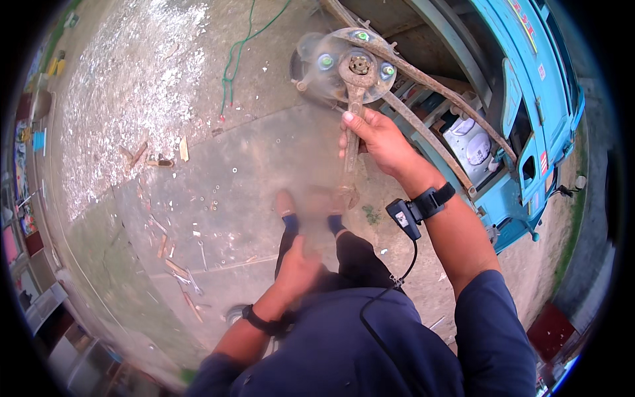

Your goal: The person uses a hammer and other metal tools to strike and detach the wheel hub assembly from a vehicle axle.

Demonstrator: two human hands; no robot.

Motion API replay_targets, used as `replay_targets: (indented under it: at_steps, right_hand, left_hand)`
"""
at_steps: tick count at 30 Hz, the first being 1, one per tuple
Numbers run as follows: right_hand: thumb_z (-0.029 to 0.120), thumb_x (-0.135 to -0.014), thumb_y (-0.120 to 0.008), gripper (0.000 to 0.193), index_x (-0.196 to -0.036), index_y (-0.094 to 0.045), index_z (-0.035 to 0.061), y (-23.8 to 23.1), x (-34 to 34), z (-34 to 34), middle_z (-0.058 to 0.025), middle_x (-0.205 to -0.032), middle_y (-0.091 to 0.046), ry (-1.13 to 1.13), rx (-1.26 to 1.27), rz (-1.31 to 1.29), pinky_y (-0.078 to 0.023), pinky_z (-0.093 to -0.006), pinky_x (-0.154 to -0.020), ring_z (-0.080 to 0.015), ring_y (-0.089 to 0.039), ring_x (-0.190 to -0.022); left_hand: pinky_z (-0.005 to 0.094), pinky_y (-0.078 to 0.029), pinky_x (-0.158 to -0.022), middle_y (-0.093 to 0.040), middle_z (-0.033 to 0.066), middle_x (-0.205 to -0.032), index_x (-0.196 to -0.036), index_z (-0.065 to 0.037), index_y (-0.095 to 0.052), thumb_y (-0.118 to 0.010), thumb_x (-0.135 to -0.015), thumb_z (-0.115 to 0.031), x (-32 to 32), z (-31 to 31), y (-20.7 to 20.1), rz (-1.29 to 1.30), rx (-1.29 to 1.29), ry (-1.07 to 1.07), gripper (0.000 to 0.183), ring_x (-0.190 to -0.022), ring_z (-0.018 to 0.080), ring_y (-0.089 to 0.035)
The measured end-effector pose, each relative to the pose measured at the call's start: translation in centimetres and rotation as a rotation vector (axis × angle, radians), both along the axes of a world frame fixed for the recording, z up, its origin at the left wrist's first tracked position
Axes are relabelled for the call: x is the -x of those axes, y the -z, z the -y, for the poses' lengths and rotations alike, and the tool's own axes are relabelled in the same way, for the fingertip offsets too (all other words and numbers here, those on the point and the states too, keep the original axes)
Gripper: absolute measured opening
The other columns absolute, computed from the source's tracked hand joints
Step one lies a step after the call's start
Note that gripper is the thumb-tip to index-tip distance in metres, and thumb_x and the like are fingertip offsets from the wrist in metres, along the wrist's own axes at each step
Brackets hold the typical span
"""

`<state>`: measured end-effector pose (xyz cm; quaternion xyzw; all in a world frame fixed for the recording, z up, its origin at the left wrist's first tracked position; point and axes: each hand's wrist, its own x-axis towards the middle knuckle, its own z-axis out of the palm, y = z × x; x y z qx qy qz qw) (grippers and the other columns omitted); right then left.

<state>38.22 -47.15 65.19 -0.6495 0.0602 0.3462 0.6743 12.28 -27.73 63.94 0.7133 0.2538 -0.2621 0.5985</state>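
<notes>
My right hand (385, 140) is closed around the shaft of a large rusty wrench (354, 99). The ring end of the wrench lies over a castle-like nut (359, 64) at the centre of a round metal hub (374, 89). Bolt ends with green middles sit around that hub. The lower end of the wrench hangs over my right shoe and looks blurred. Low in front of my body is my left hand (297, 268), apart from the wrench; motion smears its fingers, so their shape is unclear.
Rusty curved bars (436, 83) run from the hub toward a blue truck cab (522, 106) on the right. Spanners (194, 281), washers and wood scraps lie on the concrete at left. A green cord (229, 73) lies near white flakes (142, 73) on the ground.
</notes>
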Motion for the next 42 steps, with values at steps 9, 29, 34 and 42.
replay_targets:
  at_steps: [9,29,34,42]
  right_hand:
    - [0.04,-0.1,-0.059,0.032,-0.101,-0.057,0.0084,-0.7,0.1,1.0,-0.007,-0.086,-0.066,0.006,-0.053,-0.052,-0.053,-0.033,-0.071,-0.0207,-0.068,-0.076]
    - [0.049,-0.104,-0.045,0.042,-0.098,-0.051,0.0074,-0.2,5.2,0.1,-0.0037,-0.073,-0.052,0.269,-0.252,-0.319,-0.048,-0.0309,-0.059,-0.0182,-0.055,-0.062]
    - [0.046,-0.105,-0.046,0.042,-0.09,-0.05,0.0075,-1.6,3.8,4.1,-0.001,-0.065,-0.046,0.162,-0.096,-0.256,-0.04,-0.0262,-0.049,-0.0121,-0.045,-0.05]
    - [0.049,-0.103,-0.049,0.049,-0.079,-0.053,0.0061,-7.4,-3.1,10.6,0.0029,-0.056,-0.042,-0.282,0.429,0.0,-0.037,-0.0264,-0.041,-0.0095,-0.046,-0.044]
  left_hand:
    - [0.0254,-0.038,-0.038,-0.047,-0.0022,-0.062,-0.101,-0.009,-0.045,-0.059,-0.097,-0.011,-1.2,-1.1,-1.6,-0.119,0.146,-0.238,0.015,-0.042,0.0069,-0.044]
    - [0.0258,-0.038,-0.04,-0.051,-0.001,-0.062,-0.103,-0.006,-0.049,-0.062,-0.095,-0.011,-0.5,-0.4,-0.5,-0.084,0.047,0.056,0.017,-0.044,0.007,-0.046]
    - [0.0253,-0.038,-0.041,-0.051,-0.0008,-0.063,-0.105,-0.005,-0.049,-0.062,-0.094,-0.012,-1.1,-0.5,-0.3,-0.077,0.01,0.12,0.018,-0.045,0.0064,-0.047]
    - [0.0273,-0.04,-0.044,-0.052,0.0,-0.065,-0.104,-0.005,-0.051,-0.063,-0.093,-0.014,-2.9,-0.7,-0.3,-0.082,-0.006,0.111,0.019,-0.048,0.0076,-0.049]
